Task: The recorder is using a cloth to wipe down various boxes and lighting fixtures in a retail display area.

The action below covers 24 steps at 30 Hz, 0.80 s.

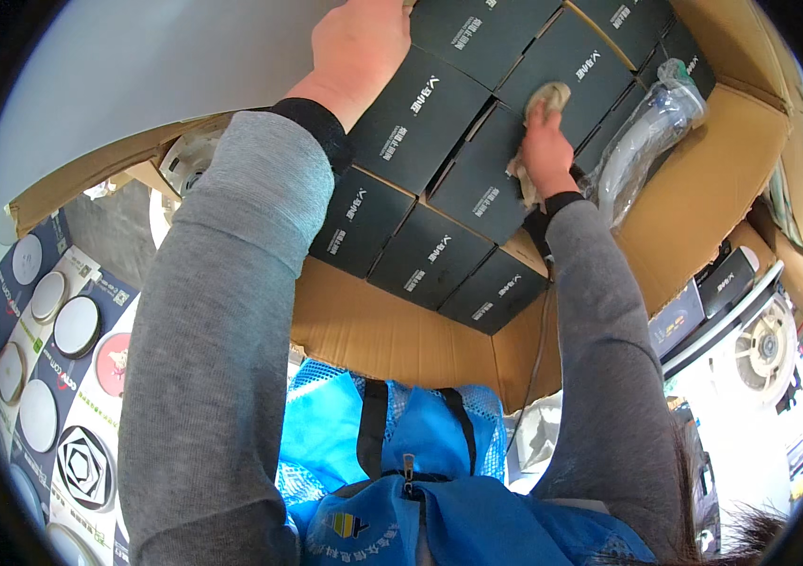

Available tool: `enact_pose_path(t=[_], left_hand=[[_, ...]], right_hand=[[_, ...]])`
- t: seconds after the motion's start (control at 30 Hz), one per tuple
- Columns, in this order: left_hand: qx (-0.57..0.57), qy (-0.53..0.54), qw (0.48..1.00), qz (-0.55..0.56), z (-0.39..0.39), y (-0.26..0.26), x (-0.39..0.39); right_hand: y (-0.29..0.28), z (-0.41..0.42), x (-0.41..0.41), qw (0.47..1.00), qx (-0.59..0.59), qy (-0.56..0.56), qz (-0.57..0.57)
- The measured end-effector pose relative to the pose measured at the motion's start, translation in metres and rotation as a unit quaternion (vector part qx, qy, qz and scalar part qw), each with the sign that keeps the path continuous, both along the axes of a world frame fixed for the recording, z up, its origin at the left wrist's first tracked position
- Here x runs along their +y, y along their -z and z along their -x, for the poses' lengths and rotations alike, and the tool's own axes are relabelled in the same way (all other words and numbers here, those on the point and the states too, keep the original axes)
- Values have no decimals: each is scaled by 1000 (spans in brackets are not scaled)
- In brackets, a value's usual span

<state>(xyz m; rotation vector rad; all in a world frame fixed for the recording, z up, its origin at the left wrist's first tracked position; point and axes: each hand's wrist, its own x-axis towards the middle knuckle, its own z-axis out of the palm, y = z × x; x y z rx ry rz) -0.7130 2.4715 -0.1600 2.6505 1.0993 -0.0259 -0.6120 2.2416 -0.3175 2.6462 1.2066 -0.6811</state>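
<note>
My right hand (548, 152) grips a crumpled beige cloth (550, 95) that lies against the tops of black cardboard boxes (565, 62). Part of the cloth hangs below the palm. At the upper edge of the view is my left hand (366, 46), over the boxes next to a pale grey panel (161, 56). Its fingertips are mostly cut off, so what they hold is unclear. The black boxes stand in tight rows inside a large open cardboard carton (401, 325) and bear white writing. A plastic-wrapped white hose (638, 156) lies by my right hand at the carton's side.
A thin grey cable (541, 347) hangs over the carton's near wall. Left, display boards carry several round lamps (77, 327). To the right are another black box (726, 283) and a round white fan-like unit (765, 347). The carton's flap (709, 205) juts out on the right.
</note>
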Motion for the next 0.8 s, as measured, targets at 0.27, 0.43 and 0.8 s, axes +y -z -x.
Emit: enact_pose_path(t=[0.27, 0.43, 0.8], left_hand=[[23, 7, 1000, 4, 6, 22, 8], [17, 7, 1000, -3, 4, 17, 7], [6, -5, 1000, 22, 5, 12, 9]], right_hand=[[2, 20, 96, 992, 29, 85, -84], [11, 26, 129, 992, 61, -55, -93], [11, 99, 134, 958, 84, -239, -133]])
